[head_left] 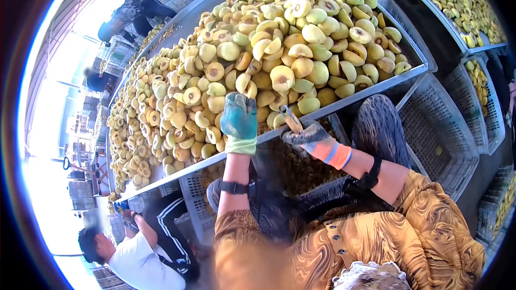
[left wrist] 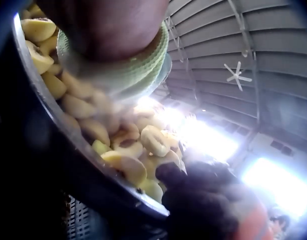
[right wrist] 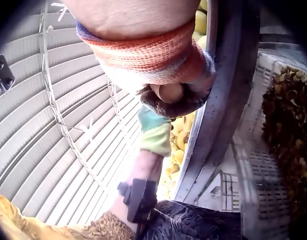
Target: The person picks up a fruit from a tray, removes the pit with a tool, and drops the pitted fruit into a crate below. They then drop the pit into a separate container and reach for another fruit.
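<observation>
My left hand (head_left: pixel 239 121), in a teal glove with a pale green cuff, is at the near edge of a heap of halved yellow peaches (head_left: pixel 282 78). Its fingers curl downward beside the fruit; I cannot tell whether they hold a half. My right hand (head_left: pixel 314 139), gloved in grey and orange, grips a wooden-handled pitting tool (head_left: pixel 293 122) whose metal loop points toward the heap. The butt of the wooden handle shows inside the fist in the right wrist view. In the left wrist view, the right hand (left wrist: pixel 198 195) appears dark against bright light.
A metal rim (head_left: pixel 344 102) borders the peach table. Below it, a crate of brown scraps (right wrist: pixel 293 125) stands by my knees. Plastic crates (head_left: pixel 441 129) are at the right, and a seated person (head_left: pixel 145 252) in a white shirt is at the left.
</observation>
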`<state>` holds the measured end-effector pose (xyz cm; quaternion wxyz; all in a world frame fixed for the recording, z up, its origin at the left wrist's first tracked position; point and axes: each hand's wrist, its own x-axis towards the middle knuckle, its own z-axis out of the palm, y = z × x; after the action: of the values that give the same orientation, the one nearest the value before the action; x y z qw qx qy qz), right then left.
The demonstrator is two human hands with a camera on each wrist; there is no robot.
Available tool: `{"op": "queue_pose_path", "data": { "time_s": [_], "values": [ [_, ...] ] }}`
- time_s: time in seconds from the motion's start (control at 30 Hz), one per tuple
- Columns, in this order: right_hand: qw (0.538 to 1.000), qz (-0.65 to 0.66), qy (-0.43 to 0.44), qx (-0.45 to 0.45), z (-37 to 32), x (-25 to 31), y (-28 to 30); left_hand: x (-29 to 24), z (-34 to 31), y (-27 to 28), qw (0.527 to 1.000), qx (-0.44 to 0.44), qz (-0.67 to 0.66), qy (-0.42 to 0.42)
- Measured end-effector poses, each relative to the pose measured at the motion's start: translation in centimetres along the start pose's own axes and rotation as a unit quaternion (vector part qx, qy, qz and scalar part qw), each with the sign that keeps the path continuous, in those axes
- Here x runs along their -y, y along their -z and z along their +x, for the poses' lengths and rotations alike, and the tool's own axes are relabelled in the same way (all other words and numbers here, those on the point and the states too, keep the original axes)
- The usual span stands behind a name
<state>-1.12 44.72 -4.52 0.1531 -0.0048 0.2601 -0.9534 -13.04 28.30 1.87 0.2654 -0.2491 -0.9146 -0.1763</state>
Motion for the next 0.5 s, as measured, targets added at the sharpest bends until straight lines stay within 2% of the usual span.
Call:
{"op": "queue_pose_path", "data": {
  "time_s": [0.03,0.13,0.17,0.2,0.23,0.27,0.3,0.4,0.43,0.47,0.5],
  "values": [
    [0.998,0.016,0.003,-0.053,0.4,-0.7,0.6,0.4,-1.1,0.1,1.000,0.006,-0.009,0.018],
    [0.974,-0.176,-0.015,-0.142,0.1,0.6,-1.9,1.0,-2.1,-0.1,0.997,-0.023,-0.036,0.057],
    [0.979,-0.154,0.005,-0.135,0.4,0.1,-1.9,0.8,-1.9,-0.3,0.996,-0.041,-0.047,0.066],
    [0.982,-0.132,0.025,-0.129,0.7,-0.7,-1.7,0.0,-1.3,-0.2,0.995,0.019,-0.030,0.096],
    [0.985,-0.111,0.044,-0.122,1.0,-1.3,-1.3,-0.2,-0.7,-0.9,0.996,0.011,-0.026,0.083],
    [0.937,-0.301,0.000,-0.178,1.1,-1.3,-1.0,-0.4,0.1,-1.7,0.997,0.003,-0.022,0.069],
    [0.921,-0.348,0.043,-0.170,1.4,-1.7,-0.1,-1.0,1.2,-2.1,0.997,0.001,-0.006,0.073],
    [0.952,-0.208,0.163,-0.156,3.1,-3.3,1.0,-1.3,3.4,-3.0,0.986,0.029,0.074,0.149],
    [0.979,-0.070,0.125,-0.147,2.8,-3.3,1.6,-0.7,3.4,-3.4,0.991,-0.005,0.087,0.099],
    [0.948,-0.247,0.071,-0.186,2.6,-2.6,1.8,-0.2,3.2,-3.4,0.993,0.024,0.090,0.066],
    [0.886,-0.414,0.008,-0.209,2.3,-2.0,2.0,0.2,2.7,-3.2,0.994,0.052,0.095,0.032]
  ]
}}
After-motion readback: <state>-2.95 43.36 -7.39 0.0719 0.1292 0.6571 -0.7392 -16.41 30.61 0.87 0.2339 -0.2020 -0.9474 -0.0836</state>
